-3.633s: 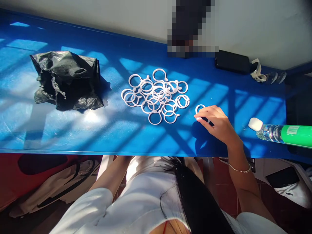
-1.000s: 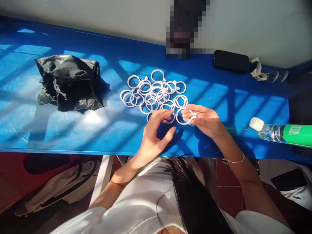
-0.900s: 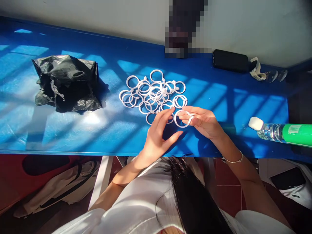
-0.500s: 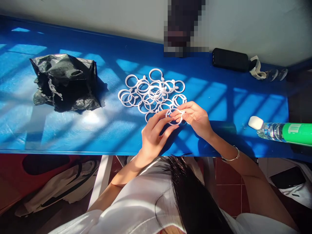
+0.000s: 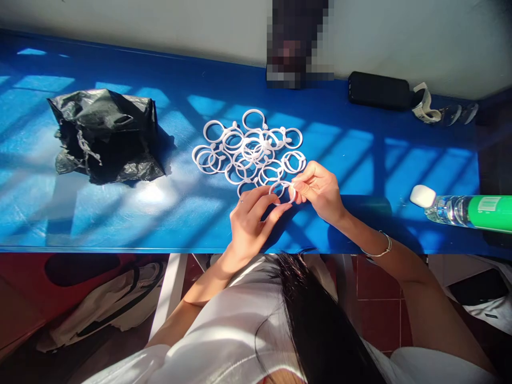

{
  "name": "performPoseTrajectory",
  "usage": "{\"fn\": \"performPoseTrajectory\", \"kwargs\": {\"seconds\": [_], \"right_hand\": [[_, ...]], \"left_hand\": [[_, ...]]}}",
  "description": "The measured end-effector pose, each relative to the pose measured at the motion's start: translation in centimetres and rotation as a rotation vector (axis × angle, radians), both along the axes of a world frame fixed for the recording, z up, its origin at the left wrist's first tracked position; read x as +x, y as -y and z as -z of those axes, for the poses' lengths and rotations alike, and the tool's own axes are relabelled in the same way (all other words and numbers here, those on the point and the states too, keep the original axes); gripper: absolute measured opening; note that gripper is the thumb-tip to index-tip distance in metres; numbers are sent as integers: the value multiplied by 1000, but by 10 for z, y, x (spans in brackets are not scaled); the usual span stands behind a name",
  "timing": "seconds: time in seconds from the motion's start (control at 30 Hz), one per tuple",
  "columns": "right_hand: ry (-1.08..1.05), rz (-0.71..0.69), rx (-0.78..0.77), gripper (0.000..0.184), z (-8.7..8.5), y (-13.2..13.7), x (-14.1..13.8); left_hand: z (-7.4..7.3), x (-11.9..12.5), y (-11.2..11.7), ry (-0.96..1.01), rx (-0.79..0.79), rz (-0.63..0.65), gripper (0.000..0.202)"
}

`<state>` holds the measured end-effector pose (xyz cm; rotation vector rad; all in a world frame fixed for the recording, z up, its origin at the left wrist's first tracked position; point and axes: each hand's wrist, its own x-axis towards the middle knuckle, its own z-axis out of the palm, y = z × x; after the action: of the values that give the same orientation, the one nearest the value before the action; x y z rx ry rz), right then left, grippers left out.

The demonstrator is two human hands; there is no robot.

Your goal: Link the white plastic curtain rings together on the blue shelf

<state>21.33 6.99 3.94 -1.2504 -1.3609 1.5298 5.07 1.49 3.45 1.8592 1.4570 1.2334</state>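
Observation:
Several white plastic rings lie in a loose pile (image 5: 250, 149) on the blue table (image 5: 120, 213). Just in front of the pile, one white ring (image 5: 280, 188) is held between both my hands. My right hand (image 5: 320, 189) pinches its right side with thumb and fingers. My left hand (image 5: 250, 221) has its fingertips closed on the ring's left and near edge. Both hands hover low over the table, near its front edge.
A crumpled black plastic bag (image 5: 106, 136) lies at the left. A water bottle with a green label (image 5: 466, 210) lies on its side at the right. A black phone (image 5: 378, 90) and a watch (image 5: 426, 109) rest by the back wall.
My right hand picked up a ring from the right of the pile and moved left. My left hand came up from under the table and joined it on the ring.

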Motion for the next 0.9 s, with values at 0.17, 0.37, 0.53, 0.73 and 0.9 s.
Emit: {"fn": "performPoseTrajectory", "kwargs": {"seconds": [0.17, 0.37, 0.53, 0.73, 0.9], "right_hand": [[71, -19, 13, 35, -2, -2, 3], [247, 4, 184, 26, -12, -10, 22], [496, -64, 367, 13, -21, -23, 48], [823, -267, 492, 19, -17, -22, 54], [864, -294, 526, 8, -9, -17, 46]], "left_hand": [[1, 1, -2, -25, -34, 24, 14], [8, -4, -6, -118, 35, -38, 10], [12, -9, -8, -150, 17, -44, 23], [10, -7, -6, -169, 31, 6, 25], [8, -4, -4, -162, 39, 106, 23]]}}
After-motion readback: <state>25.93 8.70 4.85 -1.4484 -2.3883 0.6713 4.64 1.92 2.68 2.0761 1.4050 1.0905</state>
